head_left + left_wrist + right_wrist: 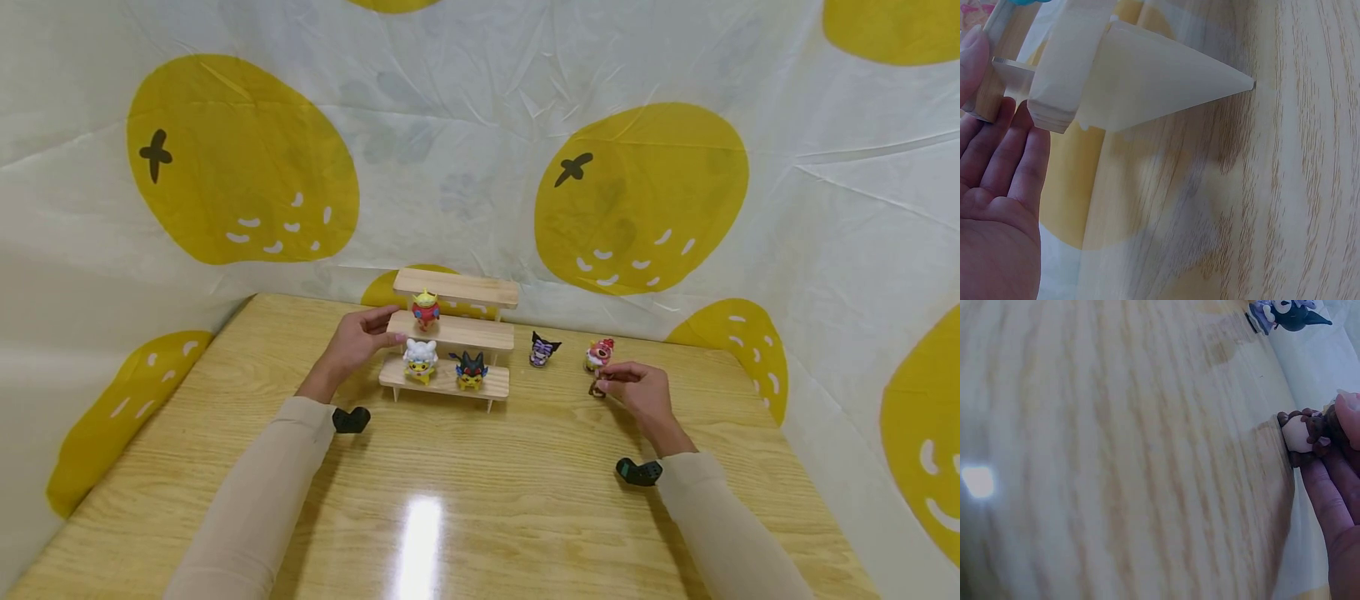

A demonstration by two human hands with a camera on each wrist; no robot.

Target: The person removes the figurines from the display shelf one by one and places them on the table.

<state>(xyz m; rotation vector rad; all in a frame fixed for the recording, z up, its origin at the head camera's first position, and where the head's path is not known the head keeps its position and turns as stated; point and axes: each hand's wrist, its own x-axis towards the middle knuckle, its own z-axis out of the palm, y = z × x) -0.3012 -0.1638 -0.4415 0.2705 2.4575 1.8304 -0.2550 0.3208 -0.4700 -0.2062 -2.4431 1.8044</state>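
Observation:
My left hand (358, 340) grips the left end of the middle board on a three-tier wooden display stand (480, 332), thumb on one side and fingers on the other. On that board stands a red figurine with a yellow top (425, 312). The lowest board bears a white-hooded yellow figurine (420, 362) and a black-hooded yellow one (470, 372). Over at the right, my right hand (643, 395) pinches a small brown figurine (1300, 434) with a pale belly, its feet close to the tabletop. The fingers hide its head.
Behind the brown figurine stands a red-and-white figurine (599, 353). A purple figurine with black pointed ears (542, 350) stands between it and the stand. The wooden table (525, 500) meets a white cloth with yellow fruit print (450, 167) at the back and sides.

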